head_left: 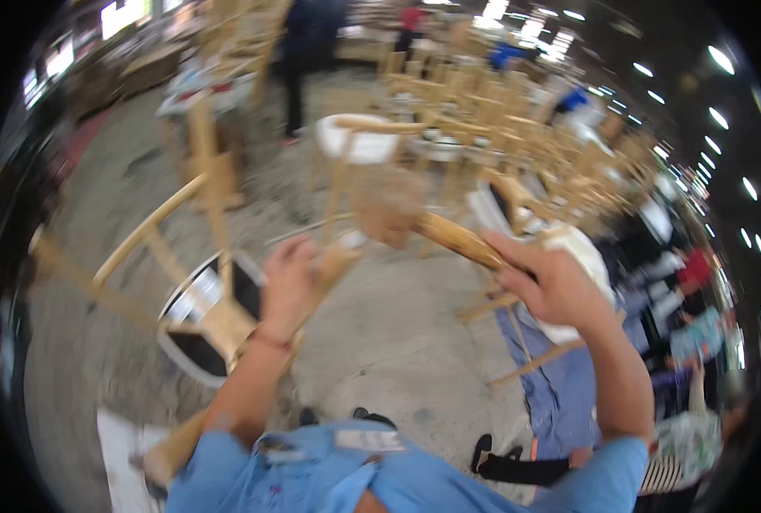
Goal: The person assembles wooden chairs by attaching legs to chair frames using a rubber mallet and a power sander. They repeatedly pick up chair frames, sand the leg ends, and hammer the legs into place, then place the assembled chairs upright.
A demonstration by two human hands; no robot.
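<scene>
My right hand [556, 278] is closed around the light wooden handle of a mallet [459, 241]. The mallet's brownish head [387, 205] is blurred and hangs in front of me, just beyond the tip of a wooden chair leg. My left hand [288, 286] is wrapped around that chair leg [336, 263], whose upper end looks whitish. Whether the mallet head touches the tip, I cannot tell. Left of my left forearm, a wooden chair [154, 227] lies tipped, its round seat [214, 312] showing black and white patches.
A white-seated chair [359, 141] stands ahead, with many wooden chair frames [483, 111] stacked behind it. A cloth-covered chair [581, 256] is on the right beside a blue-grey sheet [556, 393]. Other people [688, 427] sit along the right edge. A cluttered table [205, 94] stands at far left.
</scene>
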